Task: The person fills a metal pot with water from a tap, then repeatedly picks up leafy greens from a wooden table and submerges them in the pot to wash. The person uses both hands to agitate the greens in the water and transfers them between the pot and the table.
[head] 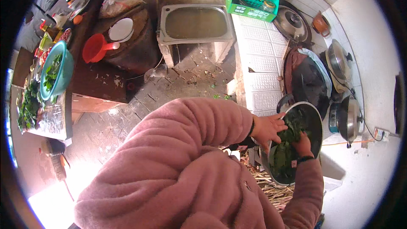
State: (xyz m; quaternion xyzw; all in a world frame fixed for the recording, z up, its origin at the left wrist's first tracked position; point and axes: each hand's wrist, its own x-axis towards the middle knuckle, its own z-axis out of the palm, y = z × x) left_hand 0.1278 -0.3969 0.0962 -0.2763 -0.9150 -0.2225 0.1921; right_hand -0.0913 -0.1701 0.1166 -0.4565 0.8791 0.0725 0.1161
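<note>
To my right stands a large, dark-walled pot (315, 130) with a pale rim, holding dark leafy greens (283, 156). My left hand (269, 130) lies at the rim nearest me, its fingers spread over the edge towards the leaves. Inside the pot, my right hand (303, 146) is down among the greens. Its fingertips are partly hidden, so I cannot see whether they grip any leaves. Both my arms are in pink fleece sleeves, with a dark band at each wrist.
Beyond the pot, a white-tiled counter (262, 66) carries a covered wok (306, 79), lidded pans (340, 60) and a green crate (254, 9). A metal sink (195, 39) stands ahead. To the left are a red dipper (94, 49) and a turquoise basin (65, 76) of greens. Dry stalks (273, 187) lie below.
</note>
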